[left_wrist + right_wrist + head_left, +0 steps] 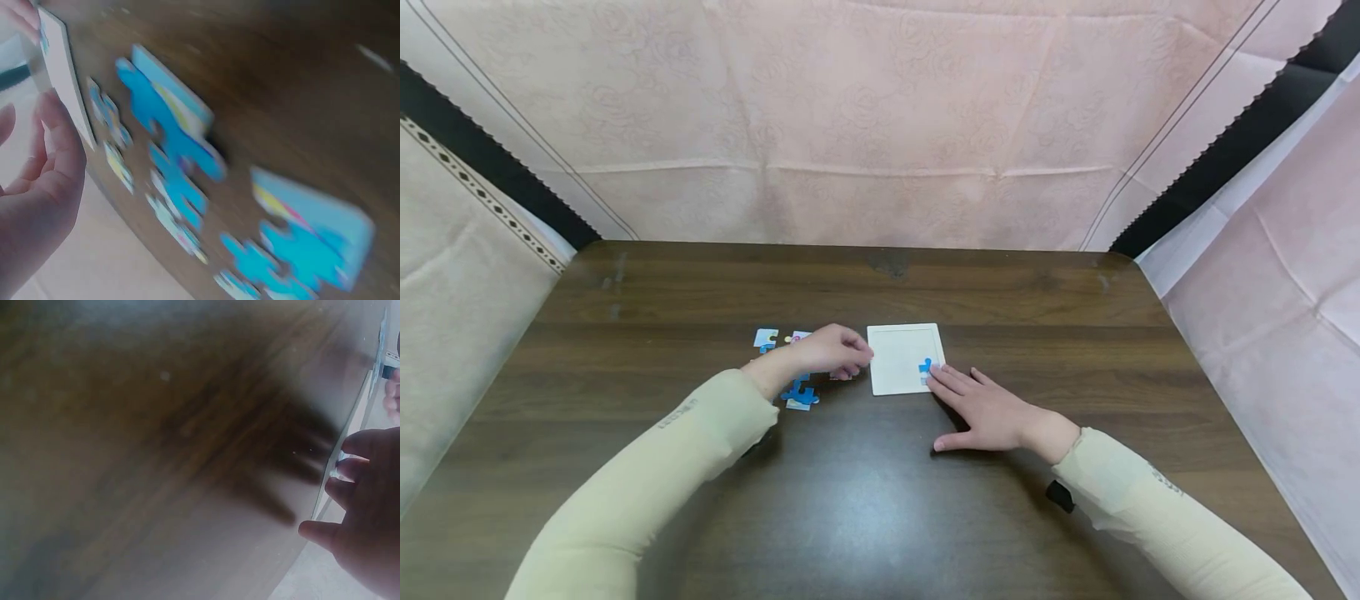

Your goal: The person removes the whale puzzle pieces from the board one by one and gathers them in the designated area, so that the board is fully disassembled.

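A white square puzzle tray (898, 346) lies on the table, with a blue-and-white puzzle piece (926, 367) in its near right corner. My right hand (988, 412) is spread palm down, its fingertips at that corner over part of the piece and its thumb out to the side. At the tray's left edge is my left hand (835, 350), fingers loosely bent, and nothing shows between them in the left wrist view. Under and around this hand lie loose pieces, among them a blue one (165, 112) and a corner piece with a rainbow stripe (312, 231).
More pieces, such as a pale blue one (766, 337), lie left of the tray on the dark wooden table (850, 500). Pale pink cloth (880, 125) hangs behind the table's far edge and at both sides.
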The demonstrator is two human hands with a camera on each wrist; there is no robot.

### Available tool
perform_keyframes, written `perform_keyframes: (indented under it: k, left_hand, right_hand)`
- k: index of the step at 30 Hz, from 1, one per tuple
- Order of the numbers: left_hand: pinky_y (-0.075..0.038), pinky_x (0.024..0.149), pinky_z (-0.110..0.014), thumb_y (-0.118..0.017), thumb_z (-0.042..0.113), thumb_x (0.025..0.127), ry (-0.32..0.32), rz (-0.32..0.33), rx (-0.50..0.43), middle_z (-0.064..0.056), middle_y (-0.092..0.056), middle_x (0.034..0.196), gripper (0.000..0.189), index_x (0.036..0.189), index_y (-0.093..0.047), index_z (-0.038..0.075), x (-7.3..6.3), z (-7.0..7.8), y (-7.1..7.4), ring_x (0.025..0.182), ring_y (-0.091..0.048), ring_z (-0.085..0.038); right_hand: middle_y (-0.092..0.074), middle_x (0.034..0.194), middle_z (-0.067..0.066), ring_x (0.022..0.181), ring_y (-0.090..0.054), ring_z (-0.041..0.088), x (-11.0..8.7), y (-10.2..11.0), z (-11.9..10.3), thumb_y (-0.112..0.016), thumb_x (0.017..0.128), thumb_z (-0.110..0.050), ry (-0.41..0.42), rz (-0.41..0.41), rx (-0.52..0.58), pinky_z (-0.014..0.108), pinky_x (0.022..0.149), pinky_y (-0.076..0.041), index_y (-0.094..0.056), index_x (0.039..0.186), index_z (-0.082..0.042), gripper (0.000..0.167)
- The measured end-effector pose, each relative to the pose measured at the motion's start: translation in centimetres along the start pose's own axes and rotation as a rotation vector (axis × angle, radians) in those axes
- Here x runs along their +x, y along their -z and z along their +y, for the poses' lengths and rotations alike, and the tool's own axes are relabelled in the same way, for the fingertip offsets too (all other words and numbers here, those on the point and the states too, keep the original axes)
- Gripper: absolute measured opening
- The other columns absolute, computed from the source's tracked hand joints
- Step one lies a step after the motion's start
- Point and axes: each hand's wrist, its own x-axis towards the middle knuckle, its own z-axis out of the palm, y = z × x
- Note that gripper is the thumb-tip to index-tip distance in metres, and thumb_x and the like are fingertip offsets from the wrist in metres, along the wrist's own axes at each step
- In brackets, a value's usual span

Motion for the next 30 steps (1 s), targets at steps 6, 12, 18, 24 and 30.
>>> perform_keyframes:
  k: [6, 12, 18, 24, 30]
  left_hand:
    - [-0.056, 0.075, -0.026, -0.055, 0.017, 0.093, 0.014, -0.007, -0.030, -0.015, -0.066, 0.105, 0.033, 0.120, -0.059, -0.002, 2.1, 1.3, -2.3, 0.087, -0.064, -0.016]
    - [-0.055, 0.081, -0.027, -0.056, 0.021, 0.094, 0.044, -0.016, -0.032, -0.016, -0.065, 0.113, 0.039, 0.125, -0.055, -0.001, 2.9, 2.3, -3.6, 0.098, -0.066, -0.021]
    - [-0.054, 0.086, -0.029, -0.055, 0.022, 0.094, 0.063, -0.001, -0.065, -0.015, -0.065, 0.115, 0.041, 0.128, -0.053, -0.001, 3.2, 2.6, -4.2, 0.100, -0.066, -0.021]
    - [-0.052, 0.092, -0.031, -0.054, 0.020, 0.095, 0.076, -0.009, -0.153, -0.020, -0.058, 0.126, 0.046, 0.133, -0.047, -0.004, 3.2, 3.2, -4.9, 0.111, -0.061, -0.026]
    - [-0.050, 0.095, -0.032, -0.050, 0.017, 0.096, 0.072, -0.017, -0.252, -0.024, -0.054, 0.131, 0.046, 0.134, -0.042, -0.008, 3.3, 3.7, -5.6, 0.117, -0.057, -0.030]
  right_hand:
    - [-0.015, 0.157, 0.007, 0.145, -0.015, 0.021, 0.0, 0.4, 0.0, -0.052, 0.084, -0.063, -0.015, -0.010, 0.025, 0.054, 0.116, -0.015, -0.023, 0.149, -0.010, 0.089]
    - [-0.018, 0.157, 0.008, 0.145, -0.018, 0.023, -0.3, 0.8, 0.1, -0.053, 0.083, -0.063, -0.033, -0.006, 0.041, 0.053, 0.116, -0.014, -0.025, 0.148, -0.009, 0.089]
    - [-0.020, 0.156, 0.009, 0.144, -0.020, 0.024, -0.8, 0.9, 0.3, -0.052, 0.084, -0.063, -0.052, -0.026, 0.025, 0.054, 0.116, -0.015, -0.026, 0.147, -0.008, 0.088]
    - [-0.021, 0.156, 0.009, 0.144, -0.021, 0.024, -0.9, 0.7, 0.5, -0.052, 0.084, -0.064, -0.045, -0.019, 0.011, 0.054, 0.116, -0.015, -0.027, 0.147, -0.007, 0.089]
    - [-0.022, 0.155, 0.011, 0.143, -0.022, 0.025, -1.0, 0.5, 0.6, -0.052, 0.084, -0.063, -0.034, -0.009, 0.002, 0.055, 0.115, -0.016, -0.028, 0.146, -0.005, 0.088]
